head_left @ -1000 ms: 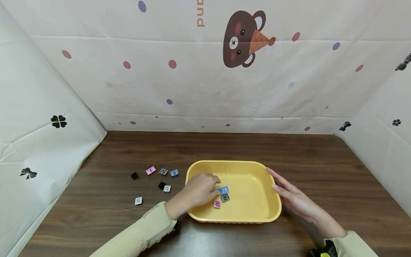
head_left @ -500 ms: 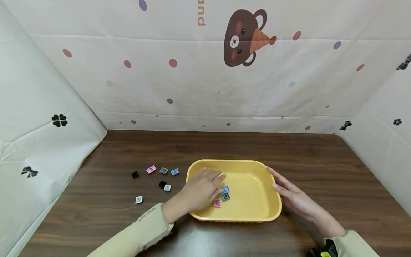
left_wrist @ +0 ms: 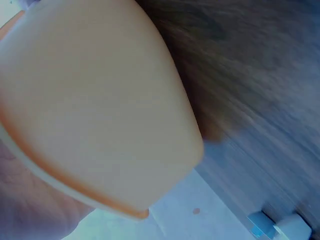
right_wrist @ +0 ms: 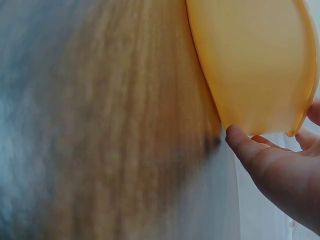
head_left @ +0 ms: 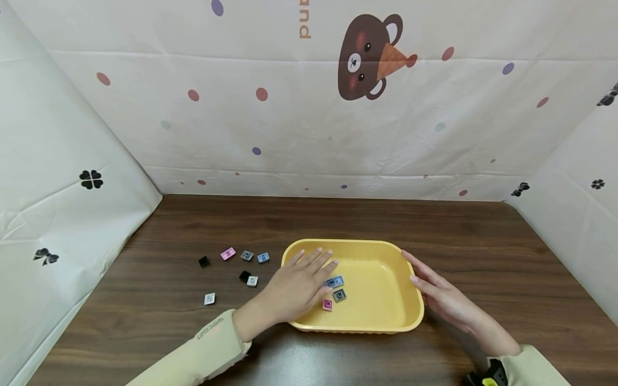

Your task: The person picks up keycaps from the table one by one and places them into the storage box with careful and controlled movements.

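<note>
A small light-blue oblong block [head_left: 336, 281] stretches left to right in the yellow plastic tray [head_left: 381, 300], just beside the left hand [head_left: 292, 292] — the nearer one, fingers spread. The right hand [head_left: 449, 305] touches the tray — fingers straight.

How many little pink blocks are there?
2: one pink rectangular block lies on the brown wood-grain table, left of the yellow plastic tray; one pink square block lies inside the tray. The left hand may hide others.
</note>
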`<state>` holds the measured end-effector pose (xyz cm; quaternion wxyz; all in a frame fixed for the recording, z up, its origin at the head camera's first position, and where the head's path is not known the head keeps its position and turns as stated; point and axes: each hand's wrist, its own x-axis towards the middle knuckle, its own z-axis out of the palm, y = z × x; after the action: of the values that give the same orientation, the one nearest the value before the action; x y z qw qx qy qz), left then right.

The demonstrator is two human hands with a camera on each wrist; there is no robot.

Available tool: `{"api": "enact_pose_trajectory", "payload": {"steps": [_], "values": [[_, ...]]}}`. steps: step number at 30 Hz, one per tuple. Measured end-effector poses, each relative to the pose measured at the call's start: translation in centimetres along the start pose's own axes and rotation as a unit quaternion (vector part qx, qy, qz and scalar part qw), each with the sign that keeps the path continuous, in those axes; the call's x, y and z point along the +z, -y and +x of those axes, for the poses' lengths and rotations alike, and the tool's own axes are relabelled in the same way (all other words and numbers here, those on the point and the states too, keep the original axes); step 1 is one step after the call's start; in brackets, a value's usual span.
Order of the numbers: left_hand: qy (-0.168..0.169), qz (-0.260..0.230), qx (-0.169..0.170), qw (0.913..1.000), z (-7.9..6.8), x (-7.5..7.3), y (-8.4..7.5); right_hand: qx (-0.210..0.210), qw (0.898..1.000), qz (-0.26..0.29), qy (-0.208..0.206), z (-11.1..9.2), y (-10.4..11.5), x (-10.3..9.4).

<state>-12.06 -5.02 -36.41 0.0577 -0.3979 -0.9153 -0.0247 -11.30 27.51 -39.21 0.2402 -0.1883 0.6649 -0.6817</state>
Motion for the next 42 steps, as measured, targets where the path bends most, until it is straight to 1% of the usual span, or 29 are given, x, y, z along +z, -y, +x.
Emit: {"api": "enact_pose_trajectory", "payload": {"steps": [5, 13, 22, 27, 30, 36, 42], "values": [[-0.019, 0.006, 0.013, 0.9997, -0.4, 0.1, 0.4, -0.002, 1.000, 0.001, 0.002, 0.0, 0.1, 0.0], [-0.031, 0.019, 0.018, 0.9992, -1.1, 0.0, 0.8, 0.000, 1.000, 0.003, 0.000, -0.1, 0.0, -0.1], [-0.040, 0.035, 0.010, 0.9985, -2.2, -0.3, 1.7, -0.002, 1.000, 0.006, 0.001, -0.1, 0.0, 0.0], [-0.048, 0.035, 0.004, 0.9982, -2.8, -0.3, 2.1, 0.001, 1.000, 0.004, -0.001, -0.2, 0.1, 0.0], [-0.057, 0.038, 0.003, 0.9977, -3.2, -0.3, 2.4, 0.002, 1.000, 0.003, -0.003, -0.2, 0.0, 0.1], [-0.075, 0.060, 0.006, 0.9953, -4.2, -0.4, 3.0, 0.009, 1.000, 0.001, -0.008, 0.0, 0.0, 0.1], [-0.075, 0.056, 0.000, 0.9956, -5.1, -0.5, 3.4, 0.011, 1.000, 0.001, -0.010, 0.0, 0.1, 0.1]]}}
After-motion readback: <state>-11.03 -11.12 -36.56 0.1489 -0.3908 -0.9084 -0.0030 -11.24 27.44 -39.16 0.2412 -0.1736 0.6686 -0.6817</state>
